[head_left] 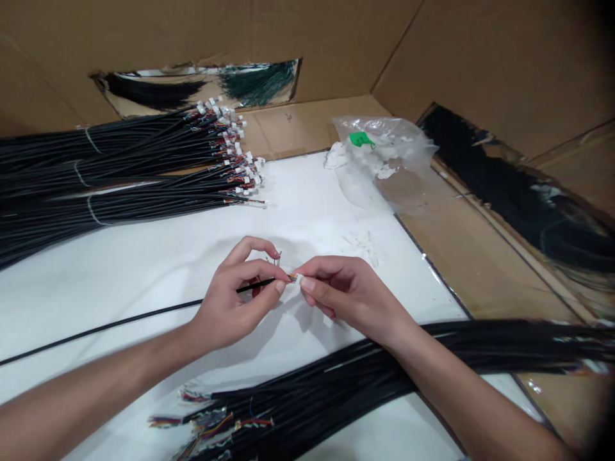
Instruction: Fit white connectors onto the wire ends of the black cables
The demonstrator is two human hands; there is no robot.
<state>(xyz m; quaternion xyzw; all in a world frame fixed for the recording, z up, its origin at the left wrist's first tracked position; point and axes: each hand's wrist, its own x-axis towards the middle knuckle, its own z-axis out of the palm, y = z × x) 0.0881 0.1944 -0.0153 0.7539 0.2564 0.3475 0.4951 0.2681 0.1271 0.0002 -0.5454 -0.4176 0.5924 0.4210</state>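
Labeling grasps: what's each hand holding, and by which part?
Left hand: black cable, near its wired end. Right hand: white connector, by its end opposite the cable.

Black cable (144, 315), white connector (298, 280), white tabletop (307, 205), brown cardboard (327, 32), green scrap (360, 139), multicoloured wire ends (216, 422)

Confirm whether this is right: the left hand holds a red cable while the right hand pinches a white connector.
Not quite: the cable in the left hand is black, not red, as the head view shows. The right hand does pinch a white connector.
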